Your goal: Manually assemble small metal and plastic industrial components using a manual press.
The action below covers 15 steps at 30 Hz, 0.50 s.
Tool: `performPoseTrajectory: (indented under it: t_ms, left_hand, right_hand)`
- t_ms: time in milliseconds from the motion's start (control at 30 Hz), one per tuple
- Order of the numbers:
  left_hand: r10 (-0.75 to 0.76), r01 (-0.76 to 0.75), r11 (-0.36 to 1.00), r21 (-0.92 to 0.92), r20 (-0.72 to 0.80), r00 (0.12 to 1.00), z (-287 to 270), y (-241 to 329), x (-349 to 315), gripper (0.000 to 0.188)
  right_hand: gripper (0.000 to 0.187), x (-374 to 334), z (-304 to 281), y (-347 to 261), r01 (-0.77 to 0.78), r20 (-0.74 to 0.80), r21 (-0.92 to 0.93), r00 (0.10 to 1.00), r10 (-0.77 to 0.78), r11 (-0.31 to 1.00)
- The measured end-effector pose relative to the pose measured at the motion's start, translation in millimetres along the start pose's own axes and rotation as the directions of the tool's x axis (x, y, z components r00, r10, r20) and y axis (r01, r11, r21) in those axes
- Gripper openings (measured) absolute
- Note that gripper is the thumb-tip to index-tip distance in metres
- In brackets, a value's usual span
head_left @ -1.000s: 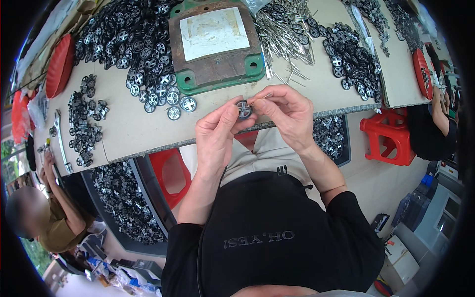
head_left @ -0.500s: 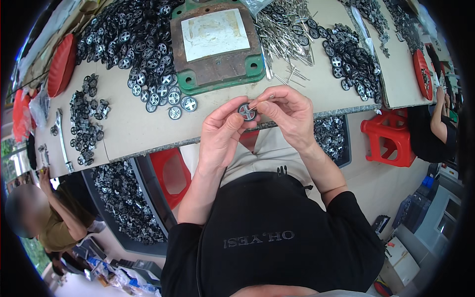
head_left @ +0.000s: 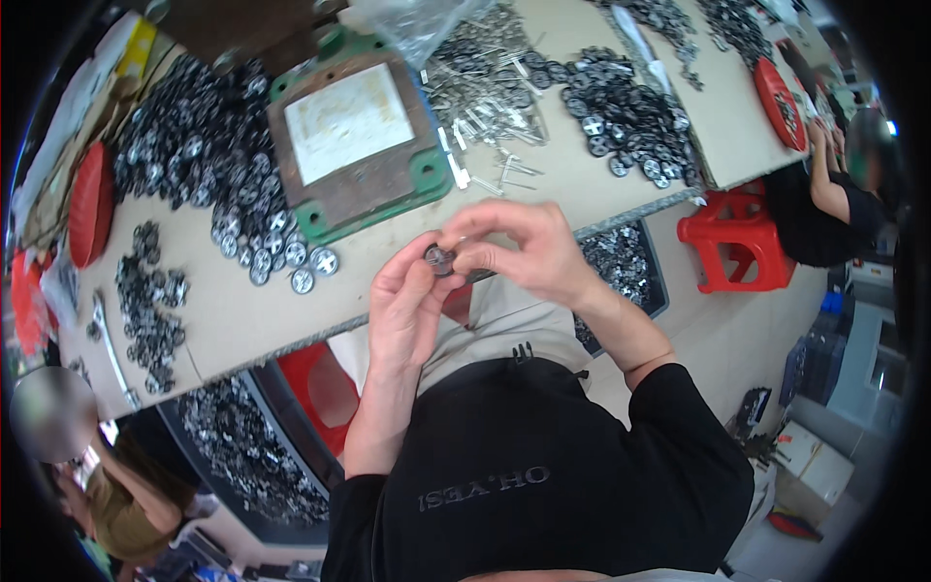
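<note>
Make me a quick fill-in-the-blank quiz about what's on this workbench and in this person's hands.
1. Both hands, left hand and right hand, hold one small round ____.
2. The block on the table has ____ corners.
3. The stool beside the table is ____.
4. Loose metal ____ lie right of the block.

Missing: wheel; green; red; pins

Bare tabletop [head_left: 388,276] lies just ahead of both hands, a pale strip between the table's near edge and the green-footed metal block [head_left: 354,145] — room to set something down. Left of it, loose black-and-silver wheels [head_left: 281,252] spill toward the edge, thickening into a heap [head_left: 194,136] further back. Right of the block, a scatter of metal pins [head_left: 480,107] and another wheel pile [head_left: 630,116] crowd the surface. A smaller cluster [head_left: 150,310] sits far left — open board around it.
</note>
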State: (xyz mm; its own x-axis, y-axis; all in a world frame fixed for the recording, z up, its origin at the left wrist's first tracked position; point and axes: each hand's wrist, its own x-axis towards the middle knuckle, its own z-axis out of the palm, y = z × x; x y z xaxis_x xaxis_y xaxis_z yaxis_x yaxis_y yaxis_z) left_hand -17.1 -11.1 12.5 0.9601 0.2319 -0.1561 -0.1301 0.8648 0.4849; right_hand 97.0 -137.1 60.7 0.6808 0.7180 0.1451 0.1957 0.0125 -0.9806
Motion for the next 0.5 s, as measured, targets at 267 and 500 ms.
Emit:
performPoseTrajectory:
  t_ms: [267,500]
  left_hand:
    - [-0.061,0.062,0.996,0.060,-0.013,0.998,-3,0,3,0.032]
    - [-0.065,0.066,0.998,0.025,-0.023,0.998,-7,3,1,0.026]
  right_hand:
    - [0.020,76,-147,40,-0.063,-0.233,-0.906,0.900,-0.369,0.418]
    - [0.026,89,-199,34,-0.376,-0.453,-0.778,0.891,-0.034,0.502]
